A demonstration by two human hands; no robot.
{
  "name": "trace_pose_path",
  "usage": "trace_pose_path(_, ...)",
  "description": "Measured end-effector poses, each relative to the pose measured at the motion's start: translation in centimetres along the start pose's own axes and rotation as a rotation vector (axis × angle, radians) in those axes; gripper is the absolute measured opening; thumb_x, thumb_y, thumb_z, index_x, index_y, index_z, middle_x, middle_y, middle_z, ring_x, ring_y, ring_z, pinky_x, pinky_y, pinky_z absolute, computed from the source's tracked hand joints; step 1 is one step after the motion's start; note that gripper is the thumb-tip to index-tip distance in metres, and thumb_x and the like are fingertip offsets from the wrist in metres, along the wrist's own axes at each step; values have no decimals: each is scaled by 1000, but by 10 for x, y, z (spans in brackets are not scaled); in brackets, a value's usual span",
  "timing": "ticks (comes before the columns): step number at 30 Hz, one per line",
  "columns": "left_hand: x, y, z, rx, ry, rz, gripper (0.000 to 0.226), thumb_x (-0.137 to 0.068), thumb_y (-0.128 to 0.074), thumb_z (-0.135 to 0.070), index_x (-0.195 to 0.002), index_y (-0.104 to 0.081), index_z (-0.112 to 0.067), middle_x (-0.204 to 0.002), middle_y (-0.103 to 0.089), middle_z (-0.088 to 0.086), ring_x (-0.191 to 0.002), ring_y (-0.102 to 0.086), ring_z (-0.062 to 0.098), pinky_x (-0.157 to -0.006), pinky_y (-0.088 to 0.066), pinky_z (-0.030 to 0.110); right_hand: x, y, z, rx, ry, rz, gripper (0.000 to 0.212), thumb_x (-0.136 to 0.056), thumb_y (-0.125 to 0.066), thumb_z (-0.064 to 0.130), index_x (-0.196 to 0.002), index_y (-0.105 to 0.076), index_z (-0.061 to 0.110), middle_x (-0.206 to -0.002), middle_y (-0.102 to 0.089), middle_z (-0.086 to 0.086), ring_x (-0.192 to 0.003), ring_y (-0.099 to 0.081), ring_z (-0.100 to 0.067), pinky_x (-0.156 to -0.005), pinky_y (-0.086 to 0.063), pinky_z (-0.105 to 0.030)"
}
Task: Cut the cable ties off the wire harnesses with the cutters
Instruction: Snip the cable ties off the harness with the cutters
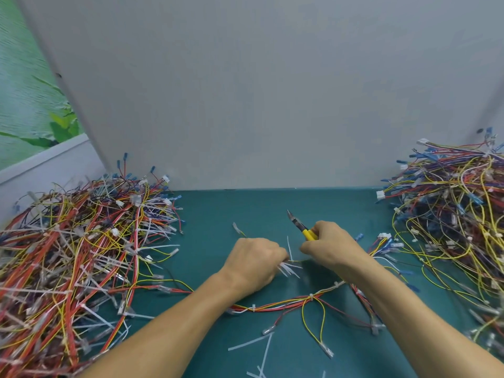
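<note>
Teal tabletop (245, 208) bears a harness heap (76, 255) at frame left, a second heap (458, 214) at right, one harness (283, 306) across lower centre, loose cable ties (251, 342) below.

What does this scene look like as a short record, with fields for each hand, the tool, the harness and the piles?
left hand: grips a bunch of white cable ties
right hand: grips the cutters
cutters: yellow handles, tip pointing away from the person, not on any tie
wire harness: lies on the mat between the forearms, ties still on it
left pile: tangled harnesses with many white ties
right pile: tangled harnesses
cut tie pieces: loose on the mat, near edge
</note>
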State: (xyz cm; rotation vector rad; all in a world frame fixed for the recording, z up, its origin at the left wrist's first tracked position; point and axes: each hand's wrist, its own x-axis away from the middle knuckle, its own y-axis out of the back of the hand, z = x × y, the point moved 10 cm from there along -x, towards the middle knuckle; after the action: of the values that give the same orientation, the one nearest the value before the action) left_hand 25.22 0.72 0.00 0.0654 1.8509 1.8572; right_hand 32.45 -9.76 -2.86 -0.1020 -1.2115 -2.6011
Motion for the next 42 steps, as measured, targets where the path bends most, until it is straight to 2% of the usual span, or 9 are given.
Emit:
trace_pose_path(2,3,12,-7,0,-73,-130,15,-60,-74,-7,-66,-67,-19,-57,-58,-4,-53,-58,20,-37,-42,24,-1,0,6,-12,20,-1,16,-76,-64,23,-87,-58,14,-80,-60,-7,-68,-54,-21,-56,-39,-28)
trace_pose_path(7,7,29,-10,-36,-110,-307,16,-63,-69,-1,-62,-64,-16,-54,-52,-2,-49,-48,19,-34,-37,27,-3,-2,18,-31,68,-13,10,-73,-66,16,-80,-59,16,-71,-57,-4,-61,-49,-17,-51,-37,-25)
trace_pose_path(17,20,47,-27,-173,-184,-463,26,-67,-58,8,-56,-55,-15,-52,-40,0,-48,-35,18,-39,-30,30,-4,-10,5,-138,-58,156,17,-69,-70,10,-82,-61,5,-65,-56,-8,-58,-49,-21,-55,-39,-28)
trace_pose_path(22,22,37,-23,-161,-166,-412,23,-72,-63,3,-59,-62,-16,-52,-44,-1,-48,-40,18,-38,-32,29,1,-11,18,-292,40,231,16,-67,-74,5,-74,-61,12,-60,-54,-7,-50,-46,-16,-49,-37,-25)
trace_pose_path(25,11,18,-5,-33,35,-164,6,-73,-75,-23,-78,-72,-25,-64,-61,-3,-61,-58,18,-45,-43,26,2,-6,27,-236,144,179,18,-67,-76,8,-73,-61,15,-66,-62,-6,-55,-51,-15,-57,-43,-27)
trace_pose_path(28,9,-1,30,466,369,4,27,-83,-62,-53,-91,-73,-30,-78,-70,-7,-75,-61,12,-67,-49,31,4,-4,28,-278,173,141,17,-68,-76,10,-71,-61,17,-64,-61,-3,-58,-51,-16,-61,-43,-30)
trace_pose_path(32,5,-9,44,882,510,-60,15,-79,-75,-31,-90,-75,-21,-47,-55,-21,-52,-50,-6,-54,-35,7,6,-5,22,-346,117,149,15,-69,-73,6,-73,-62,15,-59,-57,-1,-52,-49,-12,-50,-38,-25)
trace_pose_path(36,11,-32,38,1215,619,-54,10,-77,-77,-13,-78,-75,-23,-59,-67,-15,-59,-57,-6,-62,-42,7,8,-15,16,-403,66,200,15,-70,-69,-1,-71,-60,11,-52,-53,-2,-48,-46,-12,-46,-35,-24)
trace_pose_path(42,19,-47,36,1217,695,-37,17,-80,-75,-13,-66,-67,-20,-40,-43,-15,-41,-34,-1,-45,-27,11,21,-19,10,-368,114,285,11,-75,-72,2,-78,-68,12,-68,-60,-7,-61,-50,-16,-58,-39,-26)
